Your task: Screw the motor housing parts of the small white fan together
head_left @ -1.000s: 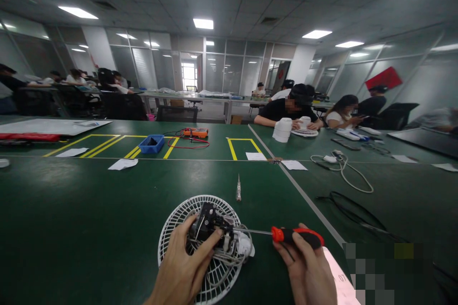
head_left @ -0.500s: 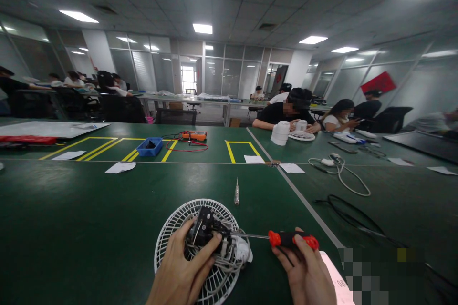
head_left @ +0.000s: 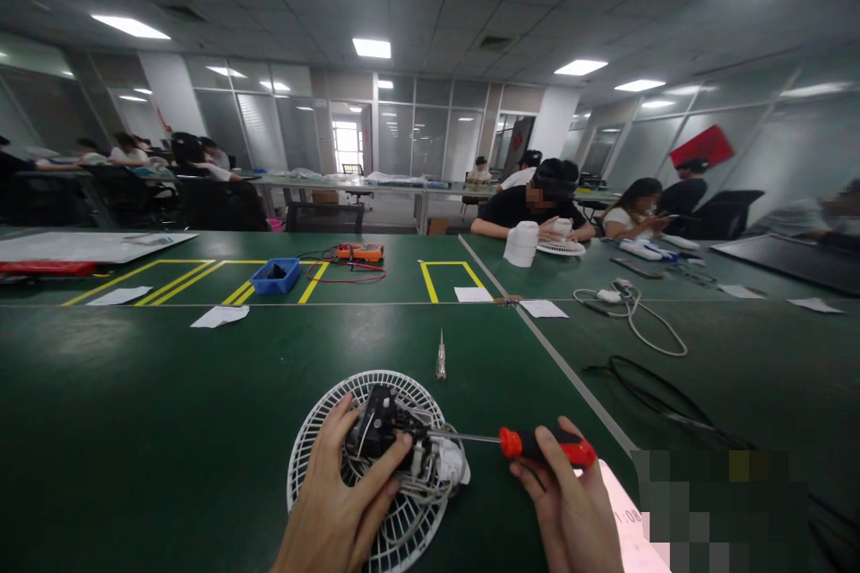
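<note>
A black motor assembly [head_left: 380, 419] with a coiled pale cord and a white plug [head_left: 451, 462] lies on a round white fan grille [head_left: 315, 419] on the green table. My left hand [head_left: 342, 488] is closed round the motor assembly, thumb and fingers on its sides. In my right hand [head_left: 568, 488] is a red and black screwdriver [head_left: 546, 447], held level by its handle. Its shaft points left into the side of the motor assembly; the tip is hidden there. Beyond the grille lies a small clear-handled screwdriver [head_left: 442, 360].
A blue tray [head_left: 276, 276] and an orange multimeter [head_left: 361, 252] with leads stand farther back. Cables [head_left: 632, 313] lie at the right. Across the table a co-worker [head_left: 534, 206] handles white parts near a white cylinder [head_left: 521, 244]. A pink-lit screen [head_left: 628, 515] is beside my right hand.
The view has shifted slightly. My right hand's fingers have moved a little on the screwdriver handle, while my left hand stays on the motor assembly.
</note>
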The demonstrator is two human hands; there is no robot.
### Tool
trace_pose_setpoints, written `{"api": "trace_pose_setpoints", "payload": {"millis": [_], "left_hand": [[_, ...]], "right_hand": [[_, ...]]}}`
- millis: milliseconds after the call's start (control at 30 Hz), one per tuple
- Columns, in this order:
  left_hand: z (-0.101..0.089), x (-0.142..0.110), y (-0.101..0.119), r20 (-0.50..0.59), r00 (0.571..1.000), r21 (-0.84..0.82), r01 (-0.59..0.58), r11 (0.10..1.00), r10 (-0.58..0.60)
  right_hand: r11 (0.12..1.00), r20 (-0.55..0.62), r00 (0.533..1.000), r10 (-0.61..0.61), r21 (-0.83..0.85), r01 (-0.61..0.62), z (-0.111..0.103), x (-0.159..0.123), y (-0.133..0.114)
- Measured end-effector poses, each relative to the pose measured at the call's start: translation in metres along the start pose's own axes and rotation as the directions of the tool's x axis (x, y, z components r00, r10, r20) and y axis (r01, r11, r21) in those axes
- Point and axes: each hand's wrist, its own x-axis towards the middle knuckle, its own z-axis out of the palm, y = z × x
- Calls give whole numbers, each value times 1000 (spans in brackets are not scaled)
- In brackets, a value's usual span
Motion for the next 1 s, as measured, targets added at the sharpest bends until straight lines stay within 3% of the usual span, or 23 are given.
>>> {"api": "trace_pose_setpoints", "payload": {"millis": [67,267,533,733,1000], "left_hand": [[0,0,-1,9,1000,0,4,1000,-4],[0,-1,-6,31,998,21,-53,998,52],[3,-2,-10,43,996,43,-80,996,78],[2,-3,-9,58,996,32,-63,997,61],[3,-4,-11,54,996,56,-80,995,77]], "right_hand": [[1000,-23,1000,15,1,-15,3,-3,-2],[972,0,995,100,216,-97,5,-3,-5],[999,-36,999,32,24,-31,8,-8,-6],[985,1,1000,5,170,-5,8,-14,-7],[998,5,999,-53,36,53,8,-11,-7]]}}
